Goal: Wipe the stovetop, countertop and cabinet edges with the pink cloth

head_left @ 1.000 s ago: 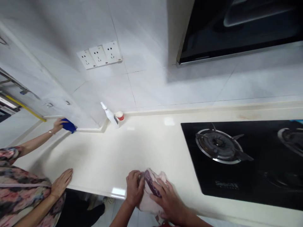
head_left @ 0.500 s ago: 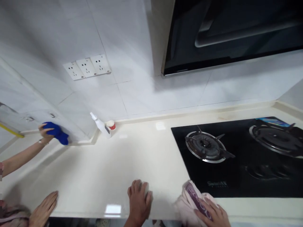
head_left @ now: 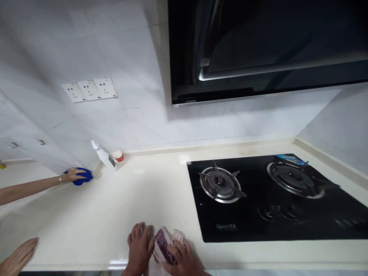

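My right hand [head_left: 184, 257] presses a pink-and-purple patterned cloth [head_left: 163, 245] onto the pale countertop [head_left: 161, 195] near its front edge. The cloth is bunched, with its fingers gripping it from the right and part of it hanging toward me. Just left of the cloth, my left hand [head_left: 139, 245] rests on the counter, fingers bent and a little apart, with nothing held. Its thumb side lies right against the cloth; whether they touch I cannot tell.
A black gas hob [head_left: 244, 214] lies to the right under a dark range hood [head_left: 258, 57]. A white spray bottle [head_left: 104, 156] and a red-and-white cup [head_left: 118, 156] stand by the wall. At left, another person's hand [head_left: 73, 175] holds a blue cloth [head_left: 82, 176]; their other hand [head_left: 20, 255] rests flat.
My right hand has slid the cloth left, from beside the hob to next to my left hand. The view has turned right. The other person's blue cloth has moved down onto the counter corner.
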The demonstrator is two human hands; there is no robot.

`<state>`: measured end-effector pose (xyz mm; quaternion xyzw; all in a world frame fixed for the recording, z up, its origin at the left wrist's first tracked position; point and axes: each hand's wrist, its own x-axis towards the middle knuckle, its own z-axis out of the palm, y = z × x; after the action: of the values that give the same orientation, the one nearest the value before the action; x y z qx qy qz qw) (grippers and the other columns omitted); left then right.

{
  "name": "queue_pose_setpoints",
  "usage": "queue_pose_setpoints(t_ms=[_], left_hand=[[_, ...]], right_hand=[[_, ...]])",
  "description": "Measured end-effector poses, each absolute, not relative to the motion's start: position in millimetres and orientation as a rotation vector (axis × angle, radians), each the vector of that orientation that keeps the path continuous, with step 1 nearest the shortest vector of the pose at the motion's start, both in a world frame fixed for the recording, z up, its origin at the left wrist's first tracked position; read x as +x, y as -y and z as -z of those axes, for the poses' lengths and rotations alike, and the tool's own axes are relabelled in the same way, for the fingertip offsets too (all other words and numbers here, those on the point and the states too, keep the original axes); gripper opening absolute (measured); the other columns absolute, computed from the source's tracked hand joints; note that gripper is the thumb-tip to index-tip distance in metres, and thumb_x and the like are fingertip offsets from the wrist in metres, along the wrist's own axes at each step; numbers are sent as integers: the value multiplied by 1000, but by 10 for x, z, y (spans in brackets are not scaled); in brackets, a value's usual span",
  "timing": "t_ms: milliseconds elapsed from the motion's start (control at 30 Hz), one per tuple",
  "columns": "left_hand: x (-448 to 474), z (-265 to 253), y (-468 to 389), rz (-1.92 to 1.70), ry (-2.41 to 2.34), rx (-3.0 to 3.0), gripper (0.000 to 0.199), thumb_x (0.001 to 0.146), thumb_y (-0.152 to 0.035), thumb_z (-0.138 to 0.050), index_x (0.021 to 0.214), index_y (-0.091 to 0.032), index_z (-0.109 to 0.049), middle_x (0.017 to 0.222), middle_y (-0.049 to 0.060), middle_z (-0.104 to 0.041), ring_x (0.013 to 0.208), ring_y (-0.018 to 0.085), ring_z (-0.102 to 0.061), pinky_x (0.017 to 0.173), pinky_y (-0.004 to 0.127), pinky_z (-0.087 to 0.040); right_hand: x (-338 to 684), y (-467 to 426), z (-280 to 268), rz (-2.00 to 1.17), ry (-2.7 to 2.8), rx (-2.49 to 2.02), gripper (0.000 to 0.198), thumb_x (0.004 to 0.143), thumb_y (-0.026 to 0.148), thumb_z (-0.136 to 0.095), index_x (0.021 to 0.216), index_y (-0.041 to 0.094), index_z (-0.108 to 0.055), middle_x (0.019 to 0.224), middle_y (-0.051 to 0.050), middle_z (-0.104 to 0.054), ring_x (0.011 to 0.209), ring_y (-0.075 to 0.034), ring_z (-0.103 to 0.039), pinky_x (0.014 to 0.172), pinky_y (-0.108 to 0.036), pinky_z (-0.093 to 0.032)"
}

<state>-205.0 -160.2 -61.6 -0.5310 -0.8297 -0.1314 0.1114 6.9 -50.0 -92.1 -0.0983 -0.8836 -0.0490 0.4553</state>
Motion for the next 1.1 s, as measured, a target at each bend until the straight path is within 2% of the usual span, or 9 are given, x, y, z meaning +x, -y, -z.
queue_pose_setpoints(t_ms=[200, 367, 500, 600, 733, 833, 900, 1000, 1100], left_hand=[[-1291, 609, 1105, 430, 2226, -1750, 30, 96, -33, -54, 123, -31, -68, 142, 10, -57, 131, 28, -48, 100, 45, -40], [-765, 662, 767, 395, 2191, -1746, 36, 94, -42, -59, 126, -29, -67, 143, 13, -56, 134, 35, -44, 101, 50, -40], [-681, 650, 707, 355, 2273, -1714, 37, 94, -42, -56, 127, -30, -68, 144, 12, -55, 136, 36, -42, 103, 52, -39], [-705, 640, 706, 342, 2313, -1702, 36, 95, -40, -54, 127, -30, -68, 144, 11, -56, 136, 35, -43, 103, 51, -39], [-709, 632, 700, 327, 2319, -1692, 36, 95, -41, -53, 127, -31, -68, 142, 10, -58, 136, 35, -44, 103, 51, -40], [-689, 609, 693, 325, 2336, -1687, 37, 95, -41, -53, 127, -31, -68, 141, 10, -59, 135, 34, -45, 103, 51, -40], [-675, 586, 691, 324, 2354, -1679, 37, 95, -42, -52, 127, -31, -68, 142, 10, -59, 135, 34, -46, 103, 51, -40], [-659, 560, 689, 316, 2372, -1670, 37, 95, -42, -52, 127, -31, -68, 141, 10, -59, 136, 34, -46, 104, 51, -40], [-653, 557, 694, 311, 2363, -1673, 38, 95, -42, -51, 127, -31, -68, 142, 9, -59, 136, 33, -46, 105, 50, -40]], right_hand=[[1305, -65, 1097, 148, 2327, -272, 18, 92, 36, -63, 109, 39, -65, 114, 1, -69, 113, -24, -58, 110, -51, -35], [2928, -893, 1200, 148, 2505, -519, 23, 90, 36, -63, 112, 39, -69, 116, -1, -70, 107, -23, -62, 98, -42, -45], [4287, -1543, 1129, 82, 2559, -715, 42, 77, 42, -71, 119, 35, -70, 127, -12, -65, 116, -35, -60, 90, -48, -49], [4775, -1710, 1093, 101, 2472, -993, 42, 75, 40, -69, 116, 29, -71, 125, -17, -64, 110, -40, -61, 84, -52, -49], [4428, -1426, 1048, 111, 2349, -1195, 45, 73, 41, -65, 115, 27, -70, 124, -18, -62, 114, -46, -57, 83, -57, -48], [3724, -1052, 920, 56, 2380, -1139, 42, 75, 37, -71, 117, 30, -69, 128, -14, -62, 119, -41, -55, 91, -59, -47], [3258, -840, 808, -60, 2475, -951, 40, 83, 37, -73, 122, 32, -67, 129, -12, -63, 119, -37, -55, 95, -59, -47], [2772, -649, 698, -124, 2525, -805, 35, 97, 41, -62, 127, 24, -61, 133, -9, -60, 115, -24, -60, 97, -47, -53], [2565, -589, 675, -150, 2540, -737, 36, 97, 42, -61, 127, 20, -61, 130, -9, -60, 110, -22, -62, 93, -44, -56]])
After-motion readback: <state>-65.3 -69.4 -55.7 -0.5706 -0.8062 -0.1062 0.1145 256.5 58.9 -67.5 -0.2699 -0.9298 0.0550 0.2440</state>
